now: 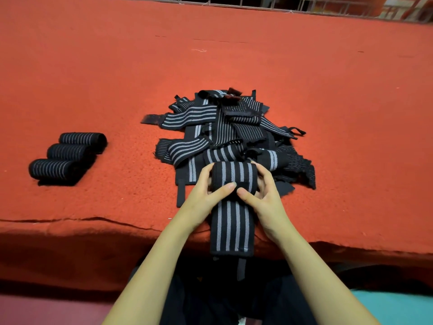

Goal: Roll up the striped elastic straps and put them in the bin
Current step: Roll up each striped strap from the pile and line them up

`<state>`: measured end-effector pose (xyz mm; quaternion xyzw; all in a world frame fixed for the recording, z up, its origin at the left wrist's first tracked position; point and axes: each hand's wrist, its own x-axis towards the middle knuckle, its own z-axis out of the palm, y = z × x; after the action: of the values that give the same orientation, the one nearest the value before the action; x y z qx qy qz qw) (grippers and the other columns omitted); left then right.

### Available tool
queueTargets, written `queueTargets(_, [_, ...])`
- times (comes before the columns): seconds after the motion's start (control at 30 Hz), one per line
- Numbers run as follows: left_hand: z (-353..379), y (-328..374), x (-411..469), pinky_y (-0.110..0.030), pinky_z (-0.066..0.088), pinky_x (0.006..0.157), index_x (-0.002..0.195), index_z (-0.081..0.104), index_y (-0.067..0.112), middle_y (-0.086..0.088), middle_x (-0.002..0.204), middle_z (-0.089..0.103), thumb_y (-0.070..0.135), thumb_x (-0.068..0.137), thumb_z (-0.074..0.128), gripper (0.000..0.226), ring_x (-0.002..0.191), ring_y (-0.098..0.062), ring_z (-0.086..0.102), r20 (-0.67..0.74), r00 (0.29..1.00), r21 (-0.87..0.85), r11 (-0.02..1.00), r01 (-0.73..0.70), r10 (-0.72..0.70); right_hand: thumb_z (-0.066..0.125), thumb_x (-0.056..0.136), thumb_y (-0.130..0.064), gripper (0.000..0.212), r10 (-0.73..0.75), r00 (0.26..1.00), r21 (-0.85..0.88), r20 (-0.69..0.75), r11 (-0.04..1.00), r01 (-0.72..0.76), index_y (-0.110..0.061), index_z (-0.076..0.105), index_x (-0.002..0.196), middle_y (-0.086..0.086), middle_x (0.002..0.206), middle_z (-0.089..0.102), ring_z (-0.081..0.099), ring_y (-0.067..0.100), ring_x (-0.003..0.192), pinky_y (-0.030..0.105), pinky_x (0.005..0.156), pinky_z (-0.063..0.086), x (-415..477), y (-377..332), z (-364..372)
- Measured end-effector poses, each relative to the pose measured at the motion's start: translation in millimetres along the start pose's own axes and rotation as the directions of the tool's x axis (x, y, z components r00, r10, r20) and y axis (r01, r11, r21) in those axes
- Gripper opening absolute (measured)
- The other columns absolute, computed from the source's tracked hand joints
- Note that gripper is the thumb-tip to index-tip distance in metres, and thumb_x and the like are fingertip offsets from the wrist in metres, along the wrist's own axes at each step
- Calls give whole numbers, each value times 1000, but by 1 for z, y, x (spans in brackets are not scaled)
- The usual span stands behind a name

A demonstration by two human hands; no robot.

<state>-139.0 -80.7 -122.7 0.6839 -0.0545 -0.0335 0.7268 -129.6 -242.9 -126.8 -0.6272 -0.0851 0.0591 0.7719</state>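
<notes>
red felt is spread over the table (328, 113), where a loose pile of striped straps (225, 127) is heaped at centre and three finished rolls (68, 158) are laid well to its left. no bin is seen. at the near edge a half-rolled strap (234, 174) is gripped at both ends by the left hand (206, 195) and right hand (267, 198). it is judged soft, light and springy; the coil's ends should be pinched firmly, lest it unwind.

Both hands (206, 191) (262, 195) grip a half-rolled striped strap (234, 174) beside the pile (225, 127).
</notes>
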Motion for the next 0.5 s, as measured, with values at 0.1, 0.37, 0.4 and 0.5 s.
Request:
queueTargets(0.1, [-1,0,-2,-26,50,93,132,42,25,-4,124,63,16,83,72,59,115,-13,61,-15,999,-27,999,-31,31,70,77,-13,70,11,1000,4,-9,1000,-11,-17,38,140,8,131,60,63,23,114,36,95,52,1,0,0])
queueTargets(0.37, [0,0,-2,-24,51,85,122,37,34,-5,120,56,13,87,69,52,104,-5,62,52,994,94,991,-98,93,64,80,-19,46,50,996,117,-69,992,-42,-12,51,123,12,106,68,67,19,96,26,81,54,3,-2,-3])
queueTargets(0.4, [0,0,-1,-28,51,87,120,38,37,0,118,59,25,87,67,46,105,-7,63,44,997,71,996,-61,58,66,79,-18,46,50,996,104,-72,994,-42,-14,52,122,13,107,67,67,18,96,25,80,54,3,-1,-4])
queueTargets(0.5, [1,2,1,-46,50,96,109,48,47,2,121,63,56,81,59,31,113,-16,62,-7,1000,46,999,20,-19,74,78,-13,46,36,997,79,-68,996,-30,-19,53,119,10,107,65,67,16,95,25,81,53,3,2,-6])
